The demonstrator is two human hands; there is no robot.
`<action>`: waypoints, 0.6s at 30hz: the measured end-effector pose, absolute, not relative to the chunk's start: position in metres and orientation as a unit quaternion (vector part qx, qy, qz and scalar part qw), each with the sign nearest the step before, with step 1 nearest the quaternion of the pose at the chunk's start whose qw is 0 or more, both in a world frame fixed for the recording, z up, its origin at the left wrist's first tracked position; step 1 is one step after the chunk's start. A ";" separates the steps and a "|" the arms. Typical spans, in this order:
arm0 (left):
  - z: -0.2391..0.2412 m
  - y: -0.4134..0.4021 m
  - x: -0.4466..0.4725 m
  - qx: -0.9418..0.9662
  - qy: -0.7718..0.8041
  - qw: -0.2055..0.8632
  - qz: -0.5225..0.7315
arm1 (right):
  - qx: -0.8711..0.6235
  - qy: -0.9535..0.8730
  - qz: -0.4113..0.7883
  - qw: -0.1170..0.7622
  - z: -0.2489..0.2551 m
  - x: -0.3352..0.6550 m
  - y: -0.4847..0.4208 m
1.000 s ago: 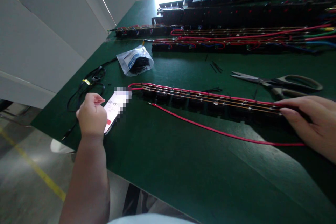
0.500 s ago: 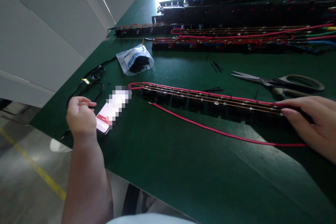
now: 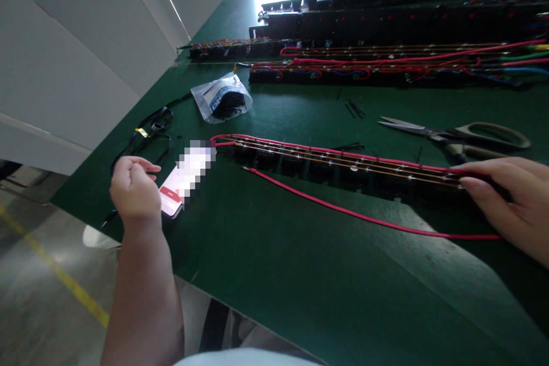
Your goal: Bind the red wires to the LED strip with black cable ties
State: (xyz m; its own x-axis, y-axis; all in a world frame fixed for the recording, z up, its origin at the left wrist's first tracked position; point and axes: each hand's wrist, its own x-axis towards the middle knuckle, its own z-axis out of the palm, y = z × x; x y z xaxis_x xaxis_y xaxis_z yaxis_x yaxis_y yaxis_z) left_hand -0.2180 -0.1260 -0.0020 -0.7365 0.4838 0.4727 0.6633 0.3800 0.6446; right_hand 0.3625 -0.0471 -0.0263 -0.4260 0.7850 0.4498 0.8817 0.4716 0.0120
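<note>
My left hand (image 3: 136, 187) hovers by the table's left edge, beside a lit phone (image 3: 170, 201) whose screen is partly pixelated. Its fingers are loosely curled and apart, with nothing visible in them. Thumb and fingers of my right hand (image 3: 514, 200) grip the right part of a black module strip (image 3: 317, 168), which carries brass-coloured rods. A red wire (image 3: 364, 155) runs along its far side and loops at the left end. In front lies a loose red cable (image 3: 343, 213) with a bare metal end; it passes under my right hand.
Scissors (image 3: 441, 134) lie behind the strip, near several black cable ties (image 3: 355, 108). A clear bag of cable ties (image 3: 223, 97) sits at mid-left. Black cables (image 3: 160, 117) lie near the left edge. More wired strips (image 3: 364, 71) and black module rows (image 3: 364, 26) line the back.
My left hand has shifted very slightly to the right. My right hand keeps its grip on the strip, and the other things stay in place.
</note>
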 end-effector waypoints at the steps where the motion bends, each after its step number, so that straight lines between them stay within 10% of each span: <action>1: -0.001 -0.126 -0.217 -0.348 -0.824 0.104 -0.434 | -0.499 -0.835 -0.125 0.195 -0.026 0.362 -0.047; 18: 0.002 -0.128 -0.213 -0.343 -0.837 0.093 -0.417 | -0.501 -0.836 -0.119 0.187 -0.022 0.359 -0.048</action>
State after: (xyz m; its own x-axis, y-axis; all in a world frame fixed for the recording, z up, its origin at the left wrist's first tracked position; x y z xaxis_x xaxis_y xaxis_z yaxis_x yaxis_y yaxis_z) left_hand -0.2133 -0.1282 0.0023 -0.7477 0.4963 0.4412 0.6512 0.4180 0.6335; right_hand 0.3594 -0.0484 -0.0219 -0.4276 0.7938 0.4324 0.8829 0.4694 0.0112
